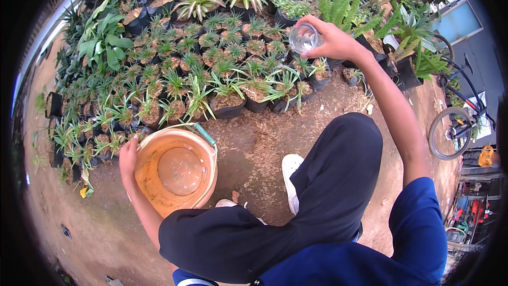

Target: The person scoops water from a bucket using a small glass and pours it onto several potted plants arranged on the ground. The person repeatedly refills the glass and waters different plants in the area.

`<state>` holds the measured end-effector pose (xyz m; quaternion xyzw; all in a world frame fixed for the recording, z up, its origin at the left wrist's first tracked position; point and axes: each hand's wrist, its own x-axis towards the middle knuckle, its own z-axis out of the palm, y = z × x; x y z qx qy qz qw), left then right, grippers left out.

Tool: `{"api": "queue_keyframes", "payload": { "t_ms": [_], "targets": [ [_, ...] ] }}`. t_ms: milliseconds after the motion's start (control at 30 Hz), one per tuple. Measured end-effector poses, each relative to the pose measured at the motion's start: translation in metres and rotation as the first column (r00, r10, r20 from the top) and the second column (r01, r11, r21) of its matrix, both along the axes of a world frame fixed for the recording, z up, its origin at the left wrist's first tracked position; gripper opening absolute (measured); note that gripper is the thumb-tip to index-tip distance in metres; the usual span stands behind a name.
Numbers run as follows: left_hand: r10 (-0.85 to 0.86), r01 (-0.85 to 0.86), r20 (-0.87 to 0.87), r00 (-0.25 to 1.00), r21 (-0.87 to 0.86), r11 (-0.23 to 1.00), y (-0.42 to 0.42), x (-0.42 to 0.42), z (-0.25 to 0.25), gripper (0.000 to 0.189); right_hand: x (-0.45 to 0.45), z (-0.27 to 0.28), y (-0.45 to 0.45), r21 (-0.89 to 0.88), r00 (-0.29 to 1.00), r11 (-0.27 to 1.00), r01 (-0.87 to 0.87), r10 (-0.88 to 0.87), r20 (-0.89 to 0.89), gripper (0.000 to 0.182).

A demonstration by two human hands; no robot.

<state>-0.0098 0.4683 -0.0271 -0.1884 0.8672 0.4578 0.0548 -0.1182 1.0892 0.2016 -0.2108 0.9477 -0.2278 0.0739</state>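
My right hand (pixel 327 39) is closed round a clear plastic cup (pixel 304 38), held tilted above the right side of the small potted plants. My left hand (pixel 129 157) rests on the left rim of an orange plastic bucket (pixel 212 155), its fingers at the edge. Shallow water shows in the bottom of the bucket, and a green handle grip (pixel 204 134) lies against its upper right rim. Just beyond the bucket stand spider plants (pixel 197 97) in black grow bags (pixel 228 109), with rows of small grassy seedlings (pixel 190 61) behind them.
Bare soil (pixel 254 159) lies between the bucket and my white shoes (pixel 293 182). Larger variegated plants (pixel 198 0) stand at the back, ferns (pixel 337 6) at the back right. A bicycle (pixel 456 127) stands at the far right, near a cluttered rack (pixel 470 214).
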Motion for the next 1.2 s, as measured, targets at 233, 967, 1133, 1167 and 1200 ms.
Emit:
{"api": "queue_keyframes", "payload": {
  "t_ms": [233, 967, 1133, 1167, 1200],
  "targets": [
    [-0.008, 0.01, 0.048, 0.999, -0.042, 0.999, 0.002, 0.0, 0.008, 0.058, 0.009, 0.008, 0.016, 0.047, 0.998, 0.999, 0.015, -0.012, -0.062, 0.071],
    [0.004, -0.004, 0.008, 1.0, 0.0, 1.0, 0.012, 0.004, 0.015, 0.056, 0.04, 0.032, 0.047, 0.051, 0.992, 0.993, 0.109, -0.106, -0.063, 0.068],
    [0.015, -0.014, 0.028, 0.999, -0.011, 1.0, 0.013, 0.004, 0.016, 0.058, 0.041, 0.036, 0.048, 0.091, 0.992, 0.99, 0.111, -0.104, -0.075, 0.075],
    [0.025, -0.025, 0.012, 1.0, -0.004, 1.0, 0.014, 0.005, 0.015, 0.058, 0.042, 0.037, 0.048, 0.091, 0.991, 0.989, 0.114, -0.107, -0.08, 0.075],
    [0.02, -0.02, 0.019, 1.0, -0.004, 1.0, 0.013, 0.004, 0.014, 0.058, 0.043, 0.039, 0.048, 0.09, 0.99, 0.989, 0.117, -0.109, -0.084, 0.075]
  ]
}}
